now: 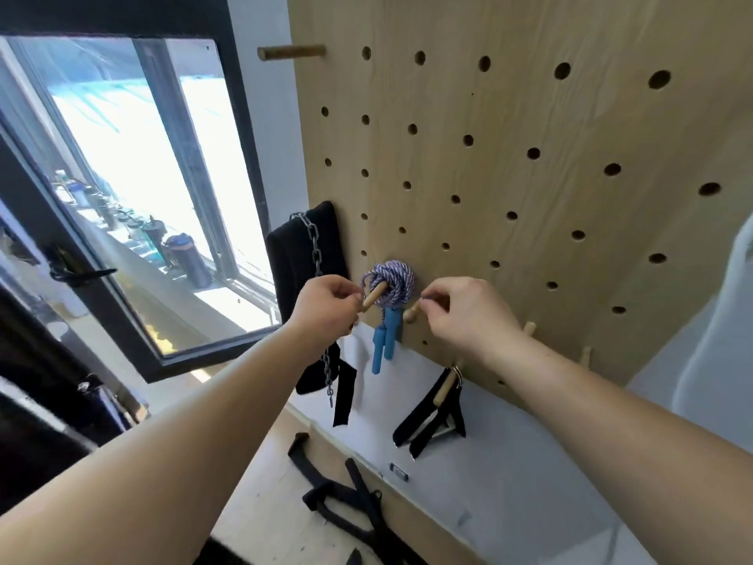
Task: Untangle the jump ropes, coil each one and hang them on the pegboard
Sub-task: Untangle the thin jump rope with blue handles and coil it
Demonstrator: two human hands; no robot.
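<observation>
The coiled jump rope (391, 279) hangs on a peg (373, 299) low on the pegboard (529, 238), its handles (383, 340) dangling below the coil. The left hand (326, 307) pinches that peg's outer end; the right hand (468, 311) pinches a neighbouring peg (411, 312) just to the right. Left of the rope a chain (313, 246) hangs at the board's edge, the window (142, 177) beyond. Below right, a strap handle (432, 409) hangs from a lower peg; more straps (350, 495) lie on the floor
</observation>
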